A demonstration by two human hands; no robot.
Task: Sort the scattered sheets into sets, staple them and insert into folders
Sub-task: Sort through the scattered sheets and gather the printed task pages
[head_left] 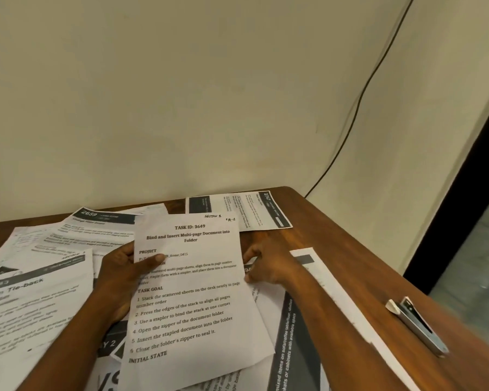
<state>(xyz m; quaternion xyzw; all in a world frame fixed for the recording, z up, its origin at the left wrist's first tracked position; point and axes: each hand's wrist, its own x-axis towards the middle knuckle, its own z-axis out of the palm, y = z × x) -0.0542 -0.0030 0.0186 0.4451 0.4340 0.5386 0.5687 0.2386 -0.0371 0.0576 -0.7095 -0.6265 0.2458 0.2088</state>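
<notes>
Head view, centre frame: left hand [124, 275] pinches the thin, floppy instruction sheet [192, 300] by its edge, right hand [268, 263] pinching the opposite edge.

Stapler [417, 324] blurred — sheet [26, 311] at left blurred, cut by frame edge, small print unreadable

Left hand [119, 275] pinches task sheet [189, 300]; right hand [268, 263] grips its right edge; stapler [417, 324] on table [336, 238].
</notes>
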